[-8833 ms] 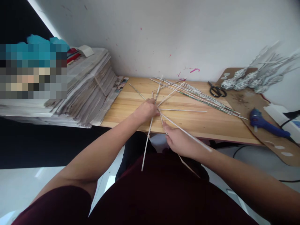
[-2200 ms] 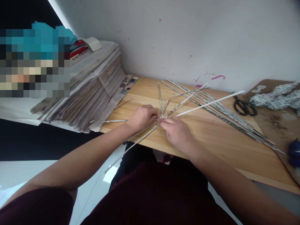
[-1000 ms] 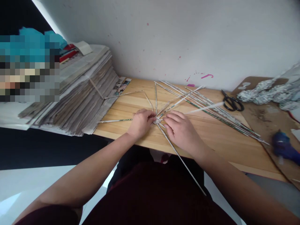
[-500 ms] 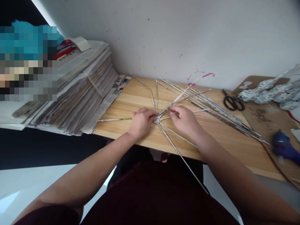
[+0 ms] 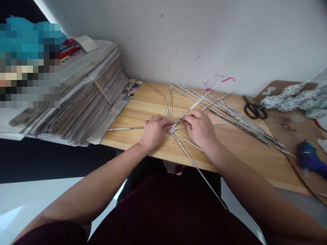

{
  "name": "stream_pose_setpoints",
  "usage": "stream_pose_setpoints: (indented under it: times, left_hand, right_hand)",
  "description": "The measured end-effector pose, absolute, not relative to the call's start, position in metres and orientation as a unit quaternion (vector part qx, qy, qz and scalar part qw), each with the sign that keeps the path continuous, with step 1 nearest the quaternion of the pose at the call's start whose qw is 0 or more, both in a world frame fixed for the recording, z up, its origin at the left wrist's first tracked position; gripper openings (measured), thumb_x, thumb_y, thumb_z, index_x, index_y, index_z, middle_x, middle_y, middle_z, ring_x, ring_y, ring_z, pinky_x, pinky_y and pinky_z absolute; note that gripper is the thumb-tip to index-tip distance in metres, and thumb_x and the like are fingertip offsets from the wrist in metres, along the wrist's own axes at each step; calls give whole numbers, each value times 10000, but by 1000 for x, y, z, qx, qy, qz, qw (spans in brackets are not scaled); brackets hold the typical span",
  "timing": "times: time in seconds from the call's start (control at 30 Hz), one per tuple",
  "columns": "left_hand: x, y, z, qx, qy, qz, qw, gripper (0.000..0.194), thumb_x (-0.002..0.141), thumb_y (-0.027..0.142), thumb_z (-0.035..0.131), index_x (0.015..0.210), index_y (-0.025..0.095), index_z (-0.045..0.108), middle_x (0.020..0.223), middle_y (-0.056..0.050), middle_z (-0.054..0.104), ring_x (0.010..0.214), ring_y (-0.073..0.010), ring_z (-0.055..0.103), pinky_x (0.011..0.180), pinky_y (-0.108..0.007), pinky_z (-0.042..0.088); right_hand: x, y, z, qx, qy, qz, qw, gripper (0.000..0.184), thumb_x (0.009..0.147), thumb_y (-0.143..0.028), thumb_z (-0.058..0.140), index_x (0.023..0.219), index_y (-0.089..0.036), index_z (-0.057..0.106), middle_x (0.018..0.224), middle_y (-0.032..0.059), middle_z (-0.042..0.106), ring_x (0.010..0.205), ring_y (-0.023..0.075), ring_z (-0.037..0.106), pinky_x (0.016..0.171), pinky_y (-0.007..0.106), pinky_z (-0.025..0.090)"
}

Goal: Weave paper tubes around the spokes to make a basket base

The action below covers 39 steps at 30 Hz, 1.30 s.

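Observation:
A small woven hub (image 5: 172, 129) of rolled paper tubes lies on the wooden table, its spokes fanning out on all sides. My left hand (image 5: 154, 132) is closed at the hub's left edge, thumb and fingertips pinching it. To the right, my right hand (image 5: 200, 127) pinches a paper tube (image 5: 195, 104) that slants up and away from the hub. One long spoke (image 5: 189, 158) runs toward me over the table's front edge. Another spoke (image 5: 125, 129) passes left from under my left hand. My right hand hides parts of the right-hand spokes.
Loose paper tubes (image 5: 237, 125) lie in a bundle at the right. Beyond them are black-handled scissors (image 5: 255, 110), a blue glue gun (image 5: 310, 158) and a twisted paper bundle (image 5: 283, 98) on brown board. A tall newspaper stack (image 5: 102, 88) stands left; a wall closes the back.
My right hand has slid a little along the tube toward the hub, and the tube's far end has shifted up and right. My left hand stays in place.

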<state>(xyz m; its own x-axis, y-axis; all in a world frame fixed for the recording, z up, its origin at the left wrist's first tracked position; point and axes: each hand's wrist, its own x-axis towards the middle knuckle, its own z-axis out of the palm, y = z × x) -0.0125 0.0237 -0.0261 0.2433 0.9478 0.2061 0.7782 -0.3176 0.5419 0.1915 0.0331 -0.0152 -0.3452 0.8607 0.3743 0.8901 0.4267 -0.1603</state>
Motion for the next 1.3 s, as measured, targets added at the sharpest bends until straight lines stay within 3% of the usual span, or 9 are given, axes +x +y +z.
stream_pose_setpoints:
  times: [0.17,0.3,0.4,0.57,0.77,1.0,1.13,1.3]
  left_hand:
    - [-12,23,-26,778,559,241,153,213,959,231,611,1098,310,752,1009,-44,685,1079,-239,596,894,-388,378]
    - [-11,22,-34,806,535,240,84,211,980,240,571,1096,278,743,1089,-70,658,1070,-244,586,876,-388,400]
    - [-10,21,-36,846,482,225,29,246,991,192,514,1131,224,715,1174,-97,638,1065,-247,575,881,-385,434]
    - [-9,19,-31,874,453,174,-12,255,986,151,472,1116,175,689,1127,-112,652,1023,-265,558,878,-392,480]
    - [-9,20,-33,879,432,203,-7,245,970,119,474,1082,140,691,1085,-124,638,1010,-249,546,944,-385,500]
    - [-11,20,-34,880,434,194,3,275,976,130,463,1137,154,685,995,-116,636,979,-251,548,910,-383,521]
    - [-14,20,-33,888,421,186,10,285,988,155,464,1179,168,675,994,-103,642,975,-237,559,923,-373,517]
    - [-14,17,-32,886,422,191,18,264,992,181,493,1185,190,673,1089,-99,646,1025,-235,559,915,-360,520]
  right_hand:
    - [191,35,-16,-532,-829,-63,164,176,971,-220,535,1001,-194,706,1067,115,676,1034,293,505,815,408,332]
    - [193,39,-17,-507,-847,-91,131,196,981,-174,476,981,-190,672,1033,115,681,1018,286,511,805,410,296]
    - [196,38,-16,-473,-865,-131,104,271,979,-102,398,1010,-175,657,965,115,688,951,276,523,833,424,300]
    - [198,23,-7,-427,-891,-132,80,278,985,-120,406,1002,-172,679,926,118,681,893,263,541,793,388,364]
    - [185,-1,7,-500,-858,-37,111,248,981,-147,464,966,-170,710,937,102,688,826,219,599,711,337,425]
    - [182,0,3,-539,-813,108,194,230,940,-139,525,937,-202,747,919,62,765,859,222,689,778,349,506]
    - [186,1,-1,-551,-801,125,198,218,920,-164,566,1001,-212,763,936,56,781,822,220,705,744,347,517]
    - [184,0,1,-540,-814,99,189,228,922,-160,553,916,-221,772,874,48,776,796,213,697,716,339,500]
